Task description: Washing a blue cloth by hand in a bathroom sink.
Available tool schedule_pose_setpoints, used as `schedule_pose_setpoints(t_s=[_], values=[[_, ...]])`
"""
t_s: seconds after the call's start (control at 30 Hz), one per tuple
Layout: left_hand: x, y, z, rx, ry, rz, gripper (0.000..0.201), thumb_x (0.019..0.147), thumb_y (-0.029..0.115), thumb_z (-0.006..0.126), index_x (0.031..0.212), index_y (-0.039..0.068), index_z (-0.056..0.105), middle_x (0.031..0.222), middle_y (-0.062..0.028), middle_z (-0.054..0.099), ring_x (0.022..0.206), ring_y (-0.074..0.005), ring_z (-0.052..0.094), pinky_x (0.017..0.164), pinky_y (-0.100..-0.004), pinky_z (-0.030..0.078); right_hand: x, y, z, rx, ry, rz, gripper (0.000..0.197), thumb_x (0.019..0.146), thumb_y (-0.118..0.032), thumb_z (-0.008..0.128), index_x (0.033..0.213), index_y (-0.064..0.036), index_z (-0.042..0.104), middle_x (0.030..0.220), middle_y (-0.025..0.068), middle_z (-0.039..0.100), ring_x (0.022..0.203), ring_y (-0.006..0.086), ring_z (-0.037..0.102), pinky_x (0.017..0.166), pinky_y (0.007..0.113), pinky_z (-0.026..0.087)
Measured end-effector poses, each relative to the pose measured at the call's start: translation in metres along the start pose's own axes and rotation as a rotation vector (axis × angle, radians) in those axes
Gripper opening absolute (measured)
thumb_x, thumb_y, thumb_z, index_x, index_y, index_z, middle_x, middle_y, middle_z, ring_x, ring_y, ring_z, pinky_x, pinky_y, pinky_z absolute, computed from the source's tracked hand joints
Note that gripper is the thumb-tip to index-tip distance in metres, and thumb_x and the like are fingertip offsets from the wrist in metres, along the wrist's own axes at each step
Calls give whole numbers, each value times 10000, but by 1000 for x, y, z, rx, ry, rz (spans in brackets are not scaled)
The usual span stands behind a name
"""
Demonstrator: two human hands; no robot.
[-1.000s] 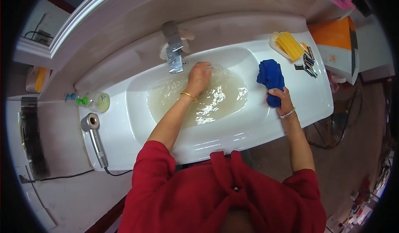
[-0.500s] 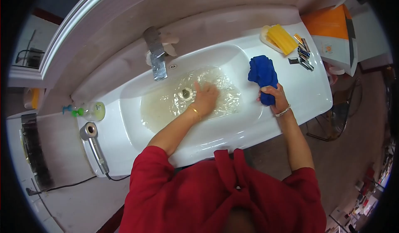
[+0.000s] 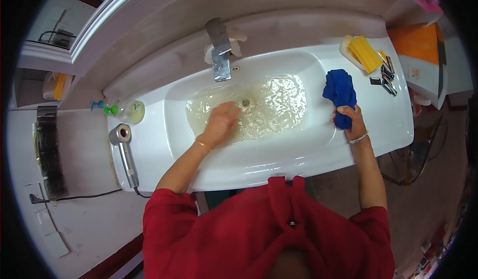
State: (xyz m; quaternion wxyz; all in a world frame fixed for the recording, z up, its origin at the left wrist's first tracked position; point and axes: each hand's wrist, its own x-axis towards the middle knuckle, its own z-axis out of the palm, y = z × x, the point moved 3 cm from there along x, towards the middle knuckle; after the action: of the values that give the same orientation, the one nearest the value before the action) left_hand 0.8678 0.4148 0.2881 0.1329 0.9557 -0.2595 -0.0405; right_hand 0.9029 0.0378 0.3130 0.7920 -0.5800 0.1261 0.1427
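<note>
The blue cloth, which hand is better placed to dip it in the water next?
Probably the right hand: it holds the blue cloth right of the water, while the left hand is at the water, away from the cloth.

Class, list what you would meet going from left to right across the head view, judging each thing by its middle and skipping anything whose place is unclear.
Hair dryer, left hand, drain, blue cloth, yellow block, orange-and-white box.
</note>
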Motion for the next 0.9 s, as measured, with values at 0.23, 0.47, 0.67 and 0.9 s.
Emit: schedule_pose_setpoints(t_s=[0.23,0.47,0.67,0.9], values=[[-58,-14,46,-461,-473,-118,338,768,130,601,1104,137,575,1013,-120,573,938,-295,542,797,-367,453,3,1,0,23,-17,-10,207,708,-129,603,848,18,561,694,105,577,587,197,588,582,322,526],[-21,-74,18,-79,150,-441,557,742,202,655,1250,103,446,1270,-211,414,1164,-367,398,951,-425,371,1,3,-1,15,-24,2,201,717,-93,592,877,16,540,692,97,568,604,184,583,578,321,531],[-45,-121,71,128,95,-987,865,751,496,599,1330,-60,276,1384,-291,218,1311,-390,155,1080,-454,127,1,0,8,35,-12,-6,210,716,-100,603,879,18,544,690,92,566,610,184,584,573,321,533],[7,-60,24,-671,292,-577,478,824,284,578,1216,28,480,1336,-180,391,1264,-311,338,1042,-366,279,0,7,-6,50,0,-2,175,708,-93,625,831,16,564,691,92,569,605,182,589,569,322,540]])
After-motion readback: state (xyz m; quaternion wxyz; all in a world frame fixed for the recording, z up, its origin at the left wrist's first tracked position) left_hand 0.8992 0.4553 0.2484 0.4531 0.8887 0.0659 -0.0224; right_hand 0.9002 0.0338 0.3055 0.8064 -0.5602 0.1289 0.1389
